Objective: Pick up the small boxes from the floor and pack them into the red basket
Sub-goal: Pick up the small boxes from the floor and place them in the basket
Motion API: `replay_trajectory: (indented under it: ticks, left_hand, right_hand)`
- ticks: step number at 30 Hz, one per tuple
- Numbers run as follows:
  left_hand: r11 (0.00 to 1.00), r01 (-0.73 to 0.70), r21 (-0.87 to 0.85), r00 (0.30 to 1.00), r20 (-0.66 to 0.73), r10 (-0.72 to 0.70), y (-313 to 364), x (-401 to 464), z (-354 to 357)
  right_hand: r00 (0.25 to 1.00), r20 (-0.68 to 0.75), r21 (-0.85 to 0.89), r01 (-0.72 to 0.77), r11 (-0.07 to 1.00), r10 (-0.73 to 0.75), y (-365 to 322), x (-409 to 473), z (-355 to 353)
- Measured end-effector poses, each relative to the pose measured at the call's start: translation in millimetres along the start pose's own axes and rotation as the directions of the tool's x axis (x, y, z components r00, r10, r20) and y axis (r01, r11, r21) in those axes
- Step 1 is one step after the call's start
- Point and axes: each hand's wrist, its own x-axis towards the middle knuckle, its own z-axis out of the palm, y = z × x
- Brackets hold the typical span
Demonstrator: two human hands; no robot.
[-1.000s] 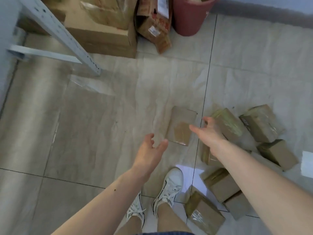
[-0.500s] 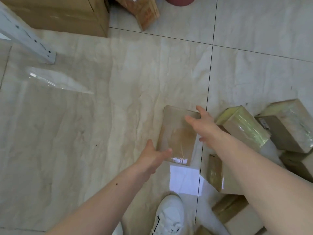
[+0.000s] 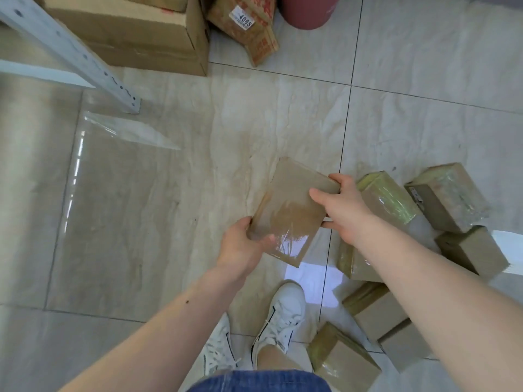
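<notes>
Held item: a flat box (image 3: pixel 293 213) wrapped in glossy clear tape is being held above the floor (image 3: pixel 254 123), tilted, with one long edge toward each hand.
Left hand (image 3: pixel 240 247): it is gripping the near left corner of the flat box; its fingers are wrapping underneath and are clamped on the box, with the thumb lying along the edge.
Right hand (image 3: pixel 343 206): it is gripping the far right edge of the flat box; its fingers (image 3: pixel 336 178) are curling over the top corner and are clamped on the box, with the thumb pressing on the upper face.
Remaining boxes: a loose pile of small boxes (image 3: pixel 452 199) is lying on the floor to the right of the hands, some tilted against one another, and several are partly hidden behind the right forearm.
Basket: the red basket (image 3: pixel 307 12) is standing at the far edge of the view, well apart from the hands; only its lower part is showing.
Surroundings: large cartons (image 3: pixel 141 32) are sitting beside the basket, a white metal rack leg (image 3: pixel 70 52) is slanting across the upper left, and a clear plastic sheet (image 3: pixel 119 210) is lying flat on the floor.
Stance: white sneakers (image 3: pixel 278 318) are planted just below the held box.
</notes>
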Motion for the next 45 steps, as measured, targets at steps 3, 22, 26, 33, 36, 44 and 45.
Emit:
replay_trajectory:
  ticks: [3, 22, 26, 33, 36, 44, 45]
  left_hand:
    - [0.999, -0.038, -0.004, 0.999, -0.037, 0.038, 18.4, -55.1, -28.1]
    - [0.978, -0.2, -0.06, 0.93, -0.326, 0.17, 19.2, -299.9, -122.0]
    - [0.964, -0.213, -0.16, 0.918, -0.37, 0.142, -24.6, -333.5, -118.1]
    - [0.931, -0.243, -0.273, 0.895, -0.434, 0.106, -109.6, -381.0, -123.7]
    - [0.923, -0.262, -0.283, 0.877, -0.469, 0.105, -147.8, -402.6, -124.0]
    - [0.859, -0.318, -0.4, 0.825, -0.563, 0.043, -264.2, -461.1, -104.1]
    - [0.858, -0.31, -0.41, 0.817, -0.576, 0.021, -279.2, -466.9, -97.3]
  right_hand:
    - [0.999, -0.001, 0.013, 0.034, 0.999, -0.034, -26.6, -58.0, -4.2]
    - [0.943, 0.159, -0.087, 0.308, 0.947, -0.292, -74.7, -318.8, -26.2]
    - [0.926, 0.216, -0.122, 0.341, 0.932, -0.31, -48.5, -353.5, -21.2]
    - [0.905, 0.262, -0.171, 0.386, 0.907, -0.335, 9.0, -408.7, 2.4]
    - [0.892, 0.284, -0.172, 0.409, 0.896, -0.353, 41.1, -429.8, 13.5]
    - [0.839, 0.445, -0.223, 0.442, 0.869, -0.313, 137.1, -476.1, 41.2]
    - [0.83, 0.464, -0.239, 0.454, 0.858, -0.31, 149.1, -480.3, 42.8]
